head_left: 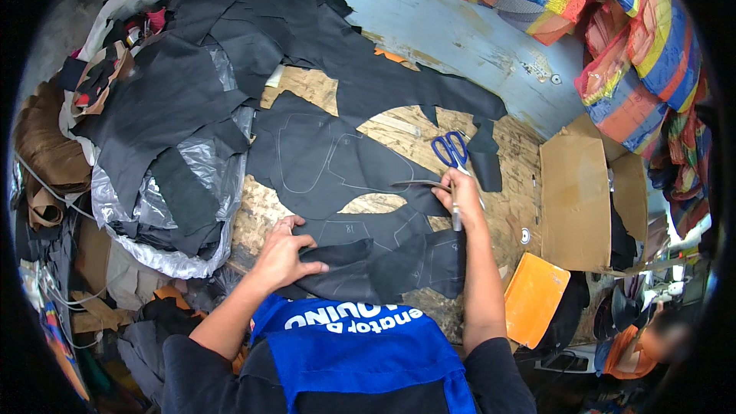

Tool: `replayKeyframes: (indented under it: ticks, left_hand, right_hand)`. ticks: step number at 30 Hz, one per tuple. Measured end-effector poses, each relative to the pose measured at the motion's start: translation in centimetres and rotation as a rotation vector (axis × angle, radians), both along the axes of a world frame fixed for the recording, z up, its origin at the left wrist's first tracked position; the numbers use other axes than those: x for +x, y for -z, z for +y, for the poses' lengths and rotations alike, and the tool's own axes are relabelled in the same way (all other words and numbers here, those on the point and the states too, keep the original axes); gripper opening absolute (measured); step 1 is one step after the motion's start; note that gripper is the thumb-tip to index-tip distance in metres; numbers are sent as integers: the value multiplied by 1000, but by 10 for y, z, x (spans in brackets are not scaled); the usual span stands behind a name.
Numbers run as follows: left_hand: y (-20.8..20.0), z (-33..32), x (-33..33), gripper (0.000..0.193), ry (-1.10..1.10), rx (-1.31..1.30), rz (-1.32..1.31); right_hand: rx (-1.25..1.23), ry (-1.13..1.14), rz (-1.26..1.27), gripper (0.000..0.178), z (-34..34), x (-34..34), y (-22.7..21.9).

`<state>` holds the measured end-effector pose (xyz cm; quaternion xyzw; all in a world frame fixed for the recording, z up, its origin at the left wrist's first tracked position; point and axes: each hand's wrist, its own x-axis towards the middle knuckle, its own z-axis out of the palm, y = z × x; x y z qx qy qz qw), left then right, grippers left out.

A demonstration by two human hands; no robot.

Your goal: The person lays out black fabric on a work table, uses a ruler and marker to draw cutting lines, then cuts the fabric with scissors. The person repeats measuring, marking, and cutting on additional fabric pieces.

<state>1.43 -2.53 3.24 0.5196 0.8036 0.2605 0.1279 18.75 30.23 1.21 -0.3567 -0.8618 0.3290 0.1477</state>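
Note:
My left hand [285, 257] rests on the near edge of a black leather-like sheet [345, 234], thumb and fingers spread, pressing it down. Pale outlines are drawn on that sheet and on another black sheet [310, 146] beyond it. In my right hand [458, 190] is a slim tool [420, 182] whose dark, slightly curved, blade-like end points left over the sheet. A silvery end shows below the same fist; whether it belongs to the same tool I cannot tell. Just beyond that hand lie blue-handled scissors [450, 147] on the wooden board.
Black sheets [207, 31] pile up at the left and back, over clear plastic [165, 261]. To the right are a cardboard box [575, 199], an orange flat item [537, 299] and a pen [535, 199]. Colourful woven sacks [625, 46] hang at the upper right. A person [629, 349] sits farther right.

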Motion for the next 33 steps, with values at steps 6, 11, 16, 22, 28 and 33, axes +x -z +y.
replayKeyframes:
  ticks: [6,11,16,22,28,33]
  left_hand:
    - [15,12,-1,27,-189,69,-283]
    - [3,21,-9,30,-163,172,-237]
    - [8,72,-60,37,-332,245,-142]
    - [9,109,-149,86,-782,-222,109]
    - [9,95,-194,69,-632,-45,-80]
    - [3,87,-202,75,-552,323,-639]
  right_hand:
    - [-371,10,533,25,11,46,-76]
    - [-83,234,235,20,48,100,-83]
    - [340,497,214,18,59,135,-65]
    - [-53,506,785,18,-58,92,-23]
    - [120,195,744,26,-148,37,55]
    - [325,152,626,24,-110,25,59]
